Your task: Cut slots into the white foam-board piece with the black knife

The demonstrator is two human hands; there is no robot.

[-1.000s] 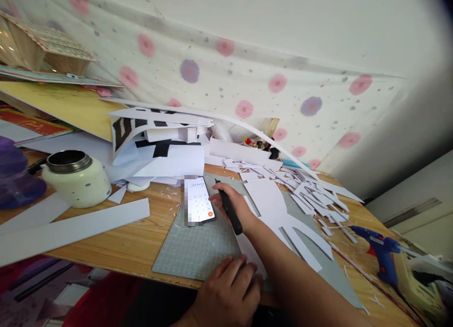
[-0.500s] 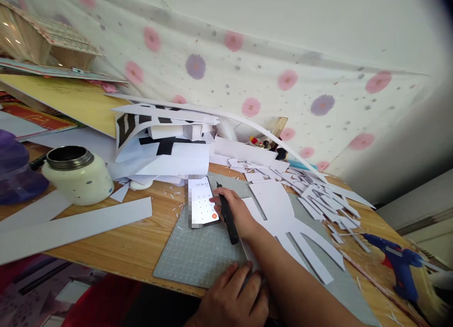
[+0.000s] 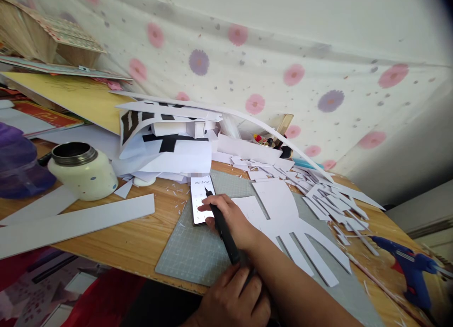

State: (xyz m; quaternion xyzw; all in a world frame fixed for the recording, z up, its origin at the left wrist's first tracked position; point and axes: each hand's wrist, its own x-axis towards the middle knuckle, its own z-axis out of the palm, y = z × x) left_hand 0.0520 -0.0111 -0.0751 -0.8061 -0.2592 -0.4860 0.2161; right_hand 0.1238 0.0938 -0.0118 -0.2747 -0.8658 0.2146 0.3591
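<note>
My right hand (image 3: 231, 221) is closed round a black pen-shaped tool (image 3: 223, 228) with a thin pointed tip. Its fingers are over a phone (image 3: 202, 202), whose lit screen shows a calculator with a line of digits. The fingers cover part of the keypad. My left hand (image 3: 237, 294) is low at the front edge, fingers curled, beside the right forearm and close to the tool's rear end. What lies within those fingers is hidden. Beneath the phone and right hand is a grey cutting mat (image 3: 184, 251). A white cut-out board (image 3: 279, 213) with long slots lies right of the right hand.
White board scraps (image 3: 318, 195) are heaped at the right, behind a blue glue gun (image 3: 406, 265). At the left stand a cream jar (image 3: 85, 176) and a purple container (image 3: 21, 162); a white strip (image 3: 88, 221) lies in front. Stacked papers (image 3: 170, 159) lie behind the phone.
My right hand has moved left with the tool, its fingers now over the phone's keypad. The tool's tip is now over the screen. My left hand stays nearly still. The view shifts slightly.
</note>
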